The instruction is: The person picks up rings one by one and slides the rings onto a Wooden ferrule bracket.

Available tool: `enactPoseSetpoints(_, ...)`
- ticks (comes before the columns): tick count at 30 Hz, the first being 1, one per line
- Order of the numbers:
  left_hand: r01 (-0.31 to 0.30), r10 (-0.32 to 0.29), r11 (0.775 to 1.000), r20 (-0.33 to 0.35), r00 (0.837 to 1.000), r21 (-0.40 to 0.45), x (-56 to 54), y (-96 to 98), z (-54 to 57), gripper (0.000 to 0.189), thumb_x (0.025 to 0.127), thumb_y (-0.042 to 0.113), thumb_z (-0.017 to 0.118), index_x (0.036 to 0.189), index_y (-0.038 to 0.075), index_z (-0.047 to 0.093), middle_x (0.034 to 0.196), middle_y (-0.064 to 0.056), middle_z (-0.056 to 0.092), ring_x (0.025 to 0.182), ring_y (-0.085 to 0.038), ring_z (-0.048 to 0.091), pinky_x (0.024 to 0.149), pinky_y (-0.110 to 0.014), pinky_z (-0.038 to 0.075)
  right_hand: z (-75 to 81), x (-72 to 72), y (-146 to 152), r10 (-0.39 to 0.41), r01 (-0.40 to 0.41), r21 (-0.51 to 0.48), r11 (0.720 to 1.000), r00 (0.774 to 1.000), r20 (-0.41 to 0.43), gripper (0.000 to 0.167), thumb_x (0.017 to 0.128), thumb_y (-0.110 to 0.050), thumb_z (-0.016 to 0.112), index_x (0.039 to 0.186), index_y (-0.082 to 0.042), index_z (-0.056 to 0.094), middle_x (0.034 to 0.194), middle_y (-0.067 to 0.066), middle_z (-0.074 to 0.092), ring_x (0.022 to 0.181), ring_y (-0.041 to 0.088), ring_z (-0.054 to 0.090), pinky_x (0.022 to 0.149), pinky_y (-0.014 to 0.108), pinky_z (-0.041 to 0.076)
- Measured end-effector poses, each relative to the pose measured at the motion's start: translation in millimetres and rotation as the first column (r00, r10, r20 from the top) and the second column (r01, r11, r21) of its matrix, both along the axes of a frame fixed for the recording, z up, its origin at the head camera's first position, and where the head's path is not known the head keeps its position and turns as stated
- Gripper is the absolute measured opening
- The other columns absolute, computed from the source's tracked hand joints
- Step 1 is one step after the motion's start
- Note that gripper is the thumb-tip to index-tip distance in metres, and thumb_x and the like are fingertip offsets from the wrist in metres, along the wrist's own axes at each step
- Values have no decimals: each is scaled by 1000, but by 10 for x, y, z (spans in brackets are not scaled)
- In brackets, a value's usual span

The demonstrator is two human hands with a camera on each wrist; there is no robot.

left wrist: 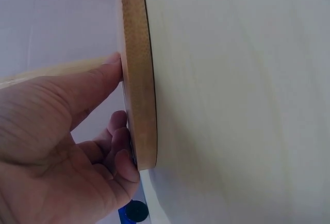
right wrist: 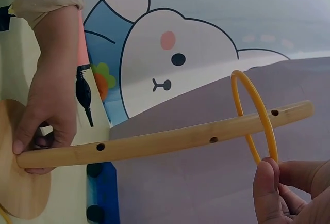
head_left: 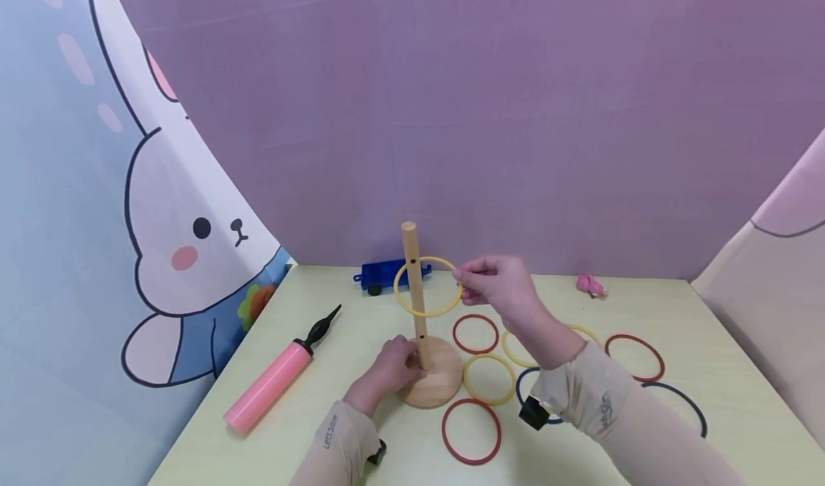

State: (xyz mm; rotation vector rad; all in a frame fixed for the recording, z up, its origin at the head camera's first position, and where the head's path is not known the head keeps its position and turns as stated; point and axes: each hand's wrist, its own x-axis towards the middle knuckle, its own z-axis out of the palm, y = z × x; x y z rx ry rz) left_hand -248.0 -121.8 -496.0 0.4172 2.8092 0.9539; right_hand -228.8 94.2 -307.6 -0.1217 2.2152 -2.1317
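Observation:
A wooden stand has a round base (head_left: 441, 393) and an upright post (head_left: 410, 239) with small dark holes. My left hand (head_left: 393, 364) is at the foot of the post, its thumb (left wrist: 105, 74) and curled fingers holding the stand down low against the base. Higher up, my right hand (head_left: 499, 285) pinches a yellow ring (head_left: 430, 316) between thumb and fingertips. In the right wrist view the ring (right wrist: 268, 126) loops around the post (right wrist: 165, 141) near its top end, tilted. One strand passes before the post, the other behind it.
Red rings (head_left: 471, 462), yellow rings (head_left: 490, 403) and dark blue rings (head_left: 699, 411) lie right of the base, some under my right forearm. A pink balloon pump (head_left: 271, 389) lies left. A blue toy cart (head_left: 380, 276) stands behind the post; a small pink item (head_left: 590, 285) lies back right.

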Motion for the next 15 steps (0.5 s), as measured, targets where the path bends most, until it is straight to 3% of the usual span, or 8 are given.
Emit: enactPoseSetpoints(15,43,-43,999,-28,999,-4,-1,-31,27,27,81,15,80,106,10,72,86,-3,49,83,-20,44,71,-32,40,-364,4,22,4,-2,-48,999,999,39,21,88,1,68,102,16,63,74,6,67,57,13,63,58,28,57)
